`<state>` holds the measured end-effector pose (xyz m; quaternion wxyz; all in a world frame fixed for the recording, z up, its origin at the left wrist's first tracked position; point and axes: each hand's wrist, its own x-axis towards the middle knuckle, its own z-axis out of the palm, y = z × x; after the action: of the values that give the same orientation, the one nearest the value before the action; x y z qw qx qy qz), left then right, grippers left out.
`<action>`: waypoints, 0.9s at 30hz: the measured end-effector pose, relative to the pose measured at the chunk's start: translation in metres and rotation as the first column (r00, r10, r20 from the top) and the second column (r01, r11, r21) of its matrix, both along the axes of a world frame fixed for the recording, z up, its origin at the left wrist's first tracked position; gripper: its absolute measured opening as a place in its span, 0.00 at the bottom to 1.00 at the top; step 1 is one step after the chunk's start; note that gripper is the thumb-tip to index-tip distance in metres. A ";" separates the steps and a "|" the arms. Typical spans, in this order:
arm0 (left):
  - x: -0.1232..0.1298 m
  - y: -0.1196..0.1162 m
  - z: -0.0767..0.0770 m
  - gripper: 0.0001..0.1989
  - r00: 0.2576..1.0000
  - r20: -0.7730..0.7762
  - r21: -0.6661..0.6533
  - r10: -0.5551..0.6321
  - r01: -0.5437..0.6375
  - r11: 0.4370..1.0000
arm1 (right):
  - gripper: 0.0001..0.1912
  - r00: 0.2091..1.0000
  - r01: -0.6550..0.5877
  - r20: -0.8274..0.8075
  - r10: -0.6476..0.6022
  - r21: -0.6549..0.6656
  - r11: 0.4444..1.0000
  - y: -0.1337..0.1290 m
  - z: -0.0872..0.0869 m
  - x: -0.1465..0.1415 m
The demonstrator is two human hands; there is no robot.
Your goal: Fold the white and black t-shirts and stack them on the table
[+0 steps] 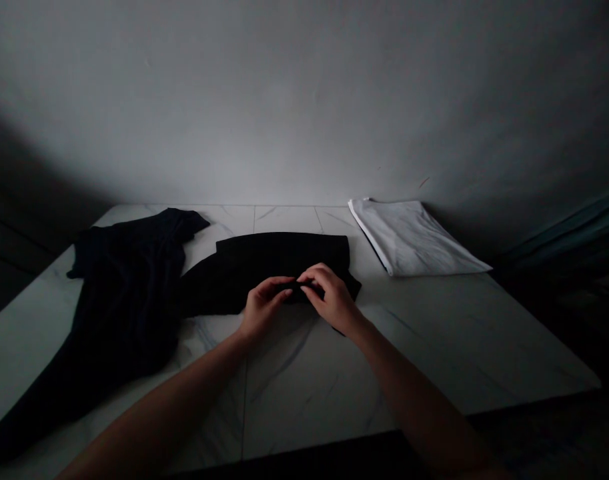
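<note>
A black garment [284, 253] lies spread on the marble-patterned table [304, 387], roughly at the middle. My left hand [267, 303] pinches its near edge between thumb and fingers. Close beside it, almost touching, my right hand [330, 295] grips the same edge, which is lifted a little at that spot. The fabric between the fingertips is dark, and its details are hard to make out. Part of the garment hangs below my right wrist.
To the left, a crumpled dark navy garment [129, 300] stretches to the table's near left edge. A folded white cloth [414, 237] rests at the back right. Behind the table rises a grey wall [284, 100]. Dark teal fabric [574, 223] shows at the far right.
</note>
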<state>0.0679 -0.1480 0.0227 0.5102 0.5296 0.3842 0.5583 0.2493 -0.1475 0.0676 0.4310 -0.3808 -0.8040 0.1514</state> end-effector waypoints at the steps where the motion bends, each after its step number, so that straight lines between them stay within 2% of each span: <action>1: 0.000 -0.001 -0.001 0.11 1.000 -0.026 0.013 0.017 -0.016 1.000 | 0.07 1.000 -0.007 0.019 0.008 -0.025 1.000 -0.001 0.000 0.000; 4: 0.003 -0.008 -0.005 0.09 0.994 -0.082 0.075 0.073 -0.067 0.995 | 0.05 0.991 -0.016 0.132 0.021 -0.035 0.999 -0.005 0.000 0.001; 8: 0.011 -0.015 -0.005 0.05 0.965 -0.230 0.195 0.126 -0.081 0.977 | 0.08 0.973 -0.018 0.230 0.002 0.067 0.998 -0.008 0.000 0.004; 10: 0.008 -0.014 0.006 0.05 0.930 -0.321 0.240 0.181 -0.105 0.965 | 0.09 0.980 -0.005 0.197 -0.019 0.121 0.993 -0.006 -0.001 0.005; 12: -0.006 -0.012 0.026 0.09 0.852 -0.466 0.280 0.238 -0.113 0.953 | 0.09 0.991 0.046 0.114 -0.065 0.163 0.986 0.000 -0.003 0.007; 14: -0.033 -0.009 0.050 0.11 0.685 -0.669 0.307 0.289 -0.098 0.946 | 0.08 0.992 0.121 0.019 -0.127 0.184 0.975 0.008 -0.007 0.011; 16: -0.070 -0.008 0.067 0.10 0.426 -0.840 0.314 0.337 -0.124 0.941 | 0.09 0.981 0.195 -0.058 -0.188 0.174 0.965 0.017 -0.013 0.016; 18: -0.108 -0.007 0.068 0.12 0.201 -0.917 0.302 0.343 -0.210 0.930 | 0.10 0.967 0.243 -0.114 -0.229 0.132 0.961 0.025 -0.019 0.020; 19: -0.123 -0.006 0.063 0.12 0.144 -0.935 0.286 0.323 -0.231 0.930 | 0.10 0.962 0.251 -0.134 -0.237 0.106 0.962 0.027 -0.022 0.021; 20: -0.136 -0.006 0.056 0.11 0.133 -0.944 0.268 0.302 -0.224 0.937 | 0.10 0.961 0.246 -0.148 -0.233 0.081 0.966 0.029 -0.024 0.021; 21: -0.144 -0.007 0.047 0.10 0.160 -0.944 0.256 0.288 -0.195 0.947 | 0.10 0.964 0.228 -0.157 -0.217 0.059 0.972 0.029 -0.026 0.019; 22: -0.149 -0.007 0.038 0.09 0.217 -0.933 0.256 0.286 -0.159 0.954 | 0.09 0.968 0.201 -0.161 -0.193 0.041 0.979 0.028 -0.026 0.017; 24: -0.146 -0.011 0.026 0.07 0.381 -0.871 0.287 0.309 -0.115 0.951 | 0.09 0.977 0.132 -0.169 -0.128 0.013 0.991 0.024 -0.025 0.010; 27: -0.117 -0.021 0.031 0.07 0.594 -0.741 0.312 0.313 -0.108 0.944 | 0.15 0.982 -0.007 -0.190 0.001 -0.030 1.000 0.011 -0.019 -0.004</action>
<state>-0.0490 -0.1694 0.0532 0.1557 0.7255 0.5590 0.3699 0.2452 -0.1361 0.0489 0.4994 -0.3697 -0.7576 0.2001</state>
